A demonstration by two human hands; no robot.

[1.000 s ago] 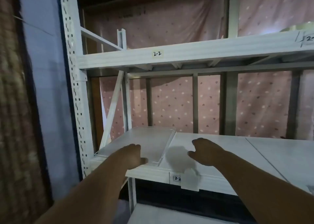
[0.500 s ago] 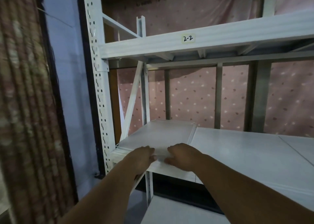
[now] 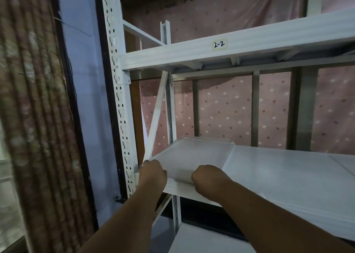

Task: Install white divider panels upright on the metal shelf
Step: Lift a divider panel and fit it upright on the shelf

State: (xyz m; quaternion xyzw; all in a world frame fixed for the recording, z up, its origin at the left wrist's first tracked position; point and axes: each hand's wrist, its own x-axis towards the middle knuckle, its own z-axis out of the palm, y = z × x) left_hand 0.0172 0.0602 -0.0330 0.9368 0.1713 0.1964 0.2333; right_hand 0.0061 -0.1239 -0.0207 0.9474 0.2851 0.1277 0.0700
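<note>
A stack of white divider panels (image 3: 194,153) lies flat at the left end of the lower deck of the white metal shelf (image 3: 278,176). My left hand (image 3: 152,173) is closed on the near left corner of the stack. My right hand (image 3: 208,177) is closed on the stack's near edge, a little to the right. The top panel's near edge looks slightly raised off the shelf front. Both forearms reach in from below. My fingertips are hidden under the panel edge.
A perforated white upright (image 3: 118,91) stands just left of the stack, with a diagonal brace (image 3: 156,116) behind it. The upper beam carries a label "2-2" (image 3: 219,44). A pink dotted sheet (image 3: 226,110) hangs behind the shelf. A brown curtain (image 3: 32,118) hangs at far left.
My right hand moved left from the open deck onto the stack's near edge. Both hands closed on the panels. The view shifted left and closer.
</note>
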